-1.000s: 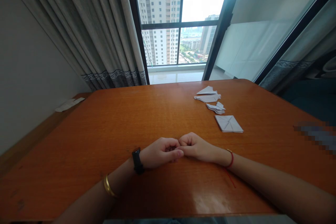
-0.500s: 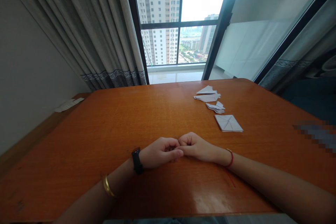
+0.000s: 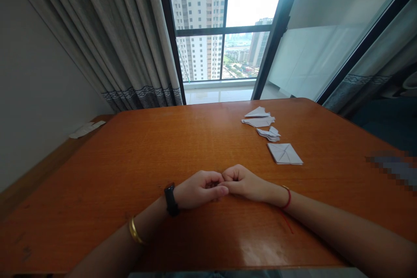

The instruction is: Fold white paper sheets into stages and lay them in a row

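Observation:
My left hand (image 3: 199, 189), with a black watch at the wrist, rests on the wooden table (image 3: 163, 143) with its fingers curled. It touches my right hand (image 3: 246, 184), which is also closed and has a red string at the wrist. The fingers of both hands meet; whether anything is between them is hidden. Beyond my right hand lies a folded white paper square (image 3: 285, 154). Farther back are a small folded paper (image 3: 269, 134), a long folded paper piece (image 3: 258, 121) and a pointed one (image 3: 257, 112).
A pale flat item (image 3: 87, 129) lies at the left by the wall. A blurred, pixelated object (image 3: 394, 169) is at the right edge. Grey curtains (image 3: 130, 43) and a window stand behind the table's far edge.

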The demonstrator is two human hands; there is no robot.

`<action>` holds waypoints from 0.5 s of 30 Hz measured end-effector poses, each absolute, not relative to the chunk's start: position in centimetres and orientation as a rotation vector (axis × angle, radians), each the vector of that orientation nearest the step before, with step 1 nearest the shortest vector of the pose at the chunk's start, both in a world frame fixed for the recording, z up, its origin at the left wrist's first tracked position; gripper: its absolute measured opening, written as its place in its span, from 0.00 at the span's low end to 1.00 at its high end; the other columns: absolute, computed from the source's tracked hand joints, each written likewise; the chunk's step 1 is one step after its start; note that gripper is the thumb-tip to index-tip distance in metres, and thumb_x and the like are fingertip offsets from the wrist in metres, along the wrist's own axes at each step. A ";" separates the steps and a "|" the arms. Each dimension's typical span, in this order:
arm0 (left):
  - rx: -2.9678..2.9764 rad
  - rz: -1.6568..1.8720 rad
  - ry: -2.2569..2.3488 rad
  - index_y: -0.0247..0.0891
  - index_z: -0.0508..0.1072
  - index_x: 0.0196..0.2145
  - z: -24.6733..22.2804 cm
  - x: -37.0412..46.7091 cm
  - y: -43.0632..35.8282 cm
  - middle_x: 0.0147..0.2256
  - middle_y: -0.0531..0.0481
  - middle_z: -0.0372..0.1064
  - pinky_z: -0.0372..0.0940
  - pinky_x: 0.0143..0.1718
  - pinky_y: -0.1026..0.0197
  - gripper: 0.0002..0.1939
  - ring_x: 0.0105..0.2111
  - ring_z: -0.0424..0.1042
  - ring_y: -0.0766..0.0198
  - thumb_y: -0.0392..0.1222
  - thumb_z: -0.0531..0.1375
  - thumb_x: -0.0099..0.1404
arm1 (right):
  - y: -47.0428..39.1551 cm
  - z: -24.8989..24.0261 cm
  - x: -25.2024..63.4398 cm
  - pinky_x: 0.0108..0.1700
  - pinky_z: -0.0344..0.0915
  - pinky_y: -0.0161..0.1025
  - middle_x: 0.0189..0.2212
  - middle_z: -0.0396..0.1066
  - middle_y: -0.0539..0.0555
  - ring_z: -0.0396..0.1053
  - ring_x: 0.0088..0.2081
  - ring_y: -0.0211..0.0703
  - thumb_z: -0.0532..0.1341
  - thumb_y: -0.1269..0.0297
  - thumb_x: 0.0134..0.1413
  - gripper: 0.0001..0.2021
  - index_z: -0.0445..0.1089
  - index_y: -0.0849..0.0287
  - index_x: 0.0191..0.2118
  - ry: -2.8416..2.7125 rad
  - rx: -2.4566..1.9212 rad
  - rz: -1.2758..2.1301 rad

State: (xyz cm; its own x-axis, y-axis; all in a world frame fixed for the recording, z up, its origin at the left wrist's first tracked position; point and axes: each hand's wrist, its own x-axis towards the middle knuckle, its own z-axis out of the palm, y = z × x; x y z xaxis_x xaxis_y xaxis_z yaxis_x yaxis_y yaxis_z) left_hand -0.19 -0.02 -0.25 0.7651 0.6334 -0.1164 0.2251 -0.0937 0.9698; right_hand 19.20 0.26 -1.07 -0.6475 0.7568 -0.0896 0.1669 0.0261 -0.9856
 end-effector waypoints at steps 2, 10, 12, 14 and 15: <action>1.671 0.392 0.692 0.33 0.66 0.31 -0.3 -0.2 0.0 0.26 0.53 0.64 0.58 0.28 0.67 0.20 0.25 0.62 0.70 0.56 0.56 0.63 | 0.3 -1.1 19.2 0.19 0.41 0.29 0.14 0.48 0.42 0.44 0.19 0.27 0.65 0.54 0.47 0.24 0.52 0.60 0.16 -1.839 -0.935 1.663; 1.686 0.392 0.688 0.34 0.66 0.30 -0.1 -0.1 0.0 0.25 0.53 0.64 0.58 0.27 0.67 0.20 0.25 0.62 0.69 0.56 0.56 0.63 | 0.3 -1.2 19.2 0.19 0.41 0.28 0.14 0.48 0.42 0.44 0.19 0.26 0.64 0.54 0.48 0.24 0.52 0.61 0.16 -1.840 -0.929 1.661; 1.685 0.392 0.692 0.34 0.66 0.29 0.0 -0.1 0.0 0.25 0.53 0.64 0.58 0.27 0.67 0.20 0.25 0.62 0.69 0.57 0.56 0.63 | 0.3 -1.2 19.2 0.19 0.41 0.28 0.14 0.48 0.42 0.44 0.19 0.26 0.64 0.53 0.48 0.24 0.52 0.61 0.16 -1.839 -0.933 1.663; 1.681 0.395 0.693 0.34 0.66 0.30 0.0 -0.1 0.0 0.25 0.53 0.64 0.57 0.27 0.67 0.20 0.25 0.62 0.69 0.56 0.56 0.63 | 0.3 -1.2 19.2 0.19 0.41 0.28 0.14 0.48 0.42 0.44 0.19 0.26 0.65 0.53 0.48 0.24 0.52 0.60 0.16 -1.832 -0.940 1.668; 1.681 0.395 0.691 0.33 0.66 0.30 -0.1 -0.1 0.0 0.25 0.53 0.64 0.57 0.27 0.67 0.20 0.25 0.62 0.69 0.56 0.56 0.63 | 0.3 -1.2 19.2 0.19 0.41 0.29 0.14 0.48 0.42 0.44 0.19 0.26 0.65 0.53 0.48 0.24 0.52 0.60 0.16 -1.829 -0.943 1.670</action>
